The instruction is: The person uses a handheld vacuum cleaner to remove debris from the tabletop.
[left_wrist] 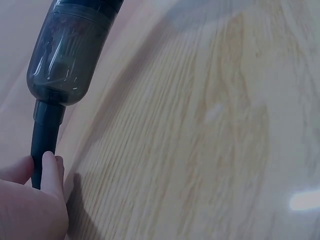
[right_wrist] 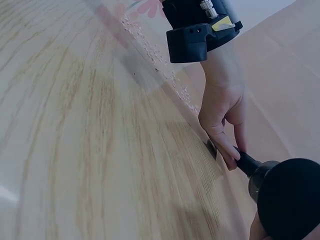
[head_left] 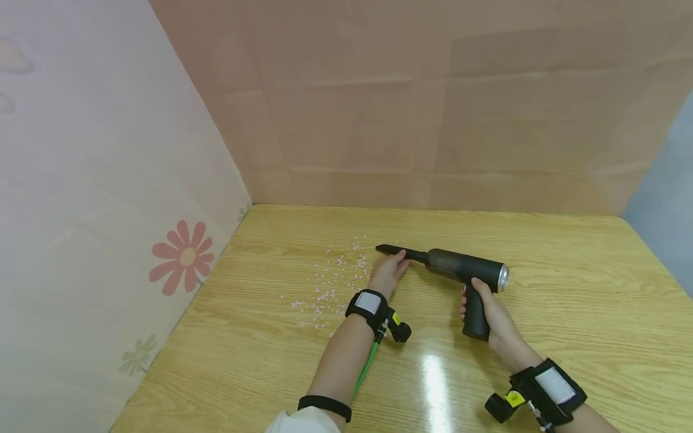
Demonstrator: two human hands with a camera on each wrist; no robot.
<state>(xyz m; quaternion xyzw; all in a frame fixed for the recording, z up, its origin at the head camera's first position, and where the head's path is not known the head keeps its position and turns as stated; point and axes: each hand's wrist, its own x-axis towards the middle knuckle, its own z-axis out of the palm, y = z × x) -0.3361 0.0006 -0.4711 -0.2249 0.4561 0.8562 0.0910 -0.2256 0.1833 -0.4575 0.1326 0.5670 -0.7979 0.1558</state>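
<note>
From the head view, your right hand (head_left: 495, 319) wraps the grip of the handheld vacuum (head_left: 460, 270); its nozzle (head_left: 400, 252) runs leftward, pinched by your left hand (head_left: 387, 273), pink crumbs (head_left: 330, 288) just beyond. Left wrist: fingers (left_wrist: 50, 170) curl on the nozzle below the dust cup (left_wrist: 62, 55). Right wrist alone shows the pinch side-on.

Staged test booth, not a real room. Pale wood-grain tabletop (head_left: 568, 313) boxed in by plain pinkish-brown backdrop panels (head_left: 433, 102) w/ flower-print side sheet (head_left: 108, 180).
</note>
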